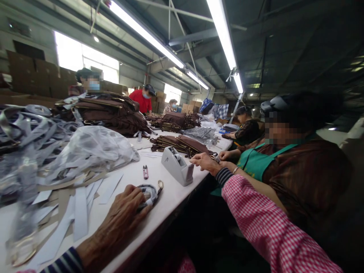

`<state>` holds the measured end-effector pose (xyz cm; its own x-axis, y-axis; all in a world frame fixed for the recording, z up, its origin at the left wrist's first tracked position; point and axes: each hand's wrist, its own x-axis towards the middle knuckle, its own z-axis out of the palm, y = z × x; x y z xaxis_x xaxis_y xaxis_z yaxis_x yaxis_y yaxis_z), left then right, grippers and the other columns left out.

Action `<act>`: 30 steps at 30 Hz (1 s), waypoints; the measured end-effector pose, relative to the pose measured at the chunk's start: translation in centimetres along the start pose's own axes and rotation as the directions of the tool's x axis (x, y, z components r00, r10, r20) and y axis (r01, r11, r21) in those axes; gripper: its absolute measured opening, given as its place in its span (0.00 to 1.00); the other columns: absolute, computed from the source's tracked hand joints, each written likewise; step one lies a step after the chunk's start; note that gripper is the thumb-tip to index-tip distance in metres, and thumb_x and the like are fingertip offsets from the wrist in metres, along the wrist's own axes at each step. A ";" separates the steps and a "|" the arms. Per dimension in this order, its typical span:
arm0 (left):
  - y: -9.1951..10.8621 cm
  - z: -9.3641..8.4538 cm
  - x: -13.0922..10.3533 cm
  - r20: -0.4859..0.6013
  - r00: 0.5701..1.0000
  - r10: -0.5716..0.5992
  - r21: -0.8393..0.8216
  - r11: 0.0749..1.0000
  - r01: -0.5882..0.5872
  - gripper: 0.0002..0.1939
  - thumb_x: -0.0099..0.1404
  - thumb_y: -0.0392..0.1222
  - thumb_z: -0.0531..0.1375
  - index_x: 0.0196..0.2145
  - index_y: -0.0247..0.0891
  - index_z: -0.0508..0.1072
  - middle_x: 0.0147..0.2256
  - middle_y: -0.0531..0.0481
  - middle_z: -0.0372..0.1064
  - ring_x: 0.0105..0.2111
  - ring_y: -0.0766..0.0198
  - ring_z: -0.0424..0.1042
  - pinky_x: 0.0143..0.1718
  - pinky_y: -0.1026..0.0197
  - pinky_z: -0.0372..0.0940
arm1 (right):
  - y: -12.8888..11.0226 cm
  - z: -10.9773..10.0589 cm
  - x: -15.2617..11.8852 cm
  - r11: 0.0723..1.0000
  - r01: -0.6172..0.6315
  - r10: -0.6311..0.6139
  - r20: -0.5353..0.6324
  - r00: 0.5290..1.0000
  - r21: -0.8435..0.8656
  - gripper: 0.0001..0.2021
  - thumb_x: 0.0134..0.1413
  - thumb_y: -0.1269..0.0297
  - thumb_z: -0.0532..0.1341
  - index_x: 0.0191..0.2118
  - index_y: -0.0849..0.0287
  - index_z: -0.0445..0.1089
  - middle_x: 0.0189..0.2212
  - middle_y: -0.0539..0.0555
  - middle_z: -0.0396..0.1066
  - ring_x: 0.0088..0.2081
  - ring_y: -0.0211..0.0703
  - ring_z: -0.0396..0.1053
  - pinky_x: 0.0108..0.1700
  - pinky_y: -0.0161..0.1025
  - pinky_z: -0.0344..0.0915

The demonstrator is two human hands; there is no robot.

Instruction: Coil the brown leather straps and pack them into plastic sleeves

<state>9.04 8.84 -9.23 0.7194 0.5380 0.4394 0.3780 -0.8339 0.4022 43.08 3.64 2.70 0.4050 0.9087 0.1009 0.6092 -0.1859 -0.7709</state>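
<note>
My left hand (122, 214) lies over a coiled grey strap (150, 193) on the white table, its fingers closed against the coil. A gold clasp (160, 184) shows at the coil's far end. My right hand (206, 163), in a red checked sleeve, reaches past a grey tape dispenser (176, 167). Its fingertips are by the dispenser's right end; whether they hold anything is too small to tell. Small pink-handled snips (145, 172) lie between the left hand and the dispenser.
Brown bags with zips (108, 112) are piled at the back left, beside clear plastic (96, 149) and grey straps (28, 125). Paper strips (81, 212) lie at the left. A person in a green apron (256, 163) sits close at the right, hands near mine.
</note>
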 end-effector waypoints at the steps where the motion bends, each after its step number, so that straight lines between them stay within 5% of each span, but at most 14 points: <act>1: 0.1 0.1 0.0 0.006 1.000 0.005 0.018 1.000 -0.006 0.17 0.73 0.54 0.54 0.33 0.42 0.72 0.36 0.46 0.70 0.42 0.51 0.64 0.42 0.51 0.60 | -0.1 0.3 0.6 0.999 -0.033 0.033 0.032 0.999 0.002 0.09 0.46 0.61 0.70 0.25 0.62 0.75 0.23 0.53 0.69 0.28 0.39 0.62 0.24 0.31 0.55; 10: 0.7 -0.2 0.2 0.011 1.000 0.011 0.009 1.000 -0.011 0.16 0.73 0.53 0.53 0.33 0.42 0.71 0.36 0.47 0.71 0.42 0.51 0.65 0.42 0.50 0.59 | -0.3 1.5 1.5 0.964 -0.209 0.200 0.069 0.977 0.162 0.05 0.38 0.66 0.66 0.24 0.61 0.75 0.28 0.54 0.72 0.30 0.39 0.61 0.31 0.37 0.57; 18: -0.4 -0.5 0.2 -0.103 0.983 -0.154 -0.140 0.980 0.139 0.21 0.69 0.61 0.53 0.33 0.43 0.73 0.37 0.46 0.71 0.40 0.52 0.69 0.41 0.51 0.66 | 1.6 2.4 -1.3 0.903 -0.035 0.115 -0.162 0.980 0.427 0.08 0.36 0.61 0.67 0.23 0.60 0.70 0.26 0.50 0.69 0.28 0.35 0.57 0.26 0.32 0.50; 24: -0.1 -1.4 0.6 -0.139 0.944 -0.298 -0.203 0.942 0.267 0.24 0.62 0.66 0.56 0.31 0.43 0.75 0.36 0.47 0.71 0.38 0.52 0.71 0.41 0.51 0.69 | 3.9 3.3 -4.6 0.828 -0.086 0.164 -0.092 0.982 0.555 0.15 0.36 0.55 0.68 0.26 0.60 0.68 0.26 0.55 0.73 0.21 0.33 0.59 0.20 0.30 0.44; 30: 0.1 -1.8 0.6 -0.181 0.923 -0.340 -0.235 0.926 0.295 0.26 0.59 0.69 0.56 0.31 0.42 0.76 0.37 0.46 0.72 0.38 0.49 0.71 0.40 0.49 0.68 | 6.1 5.0 -4.9 0.854 -0.067 0.164 -0.145 0.976 0.515 0.14 0.38 0.57 0.69 0.21 0.60 0.66 0.16 0.48 0.66 0.15 0.29 0.52 0.18 0.30 0.41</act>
<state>8.46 9.34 -7.44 0.4303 0.8021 0.4141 0.4248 -0.5847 0.6911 41.35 -0.10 -5.63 0.5943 0.8017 0.0630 0.1418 -0.0273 -0.9895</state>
